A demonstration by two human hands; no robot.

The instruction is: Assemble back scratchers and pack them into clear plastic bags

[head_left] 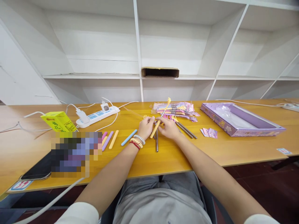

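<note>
My right hand [170, 128] held the scratcher [155, 128] in a narrow pinch on its yellow grip, at the middle near part of the table [177, 157], claw up and tilted to the far right. My left hand [146, 127] was beside it, its fingertips drawn close together; I could not tell whether they pinched anything. I judged that a light, steady pinch near the join served best, with the grip and rod in one line, since skewing them might make the grip bind. Any push should run along the rod, clear of the thin claw. On the right, the purple tray [253, 133] was open, with crumpled clear plastic [223, 114] in it. Far from me, clear bags [177, 109] held more scratchers. On the shelf, a brown box [160, 68] faced me, its inside too dark to read. The carton [58, 121] on the left hid its contents.
</note>
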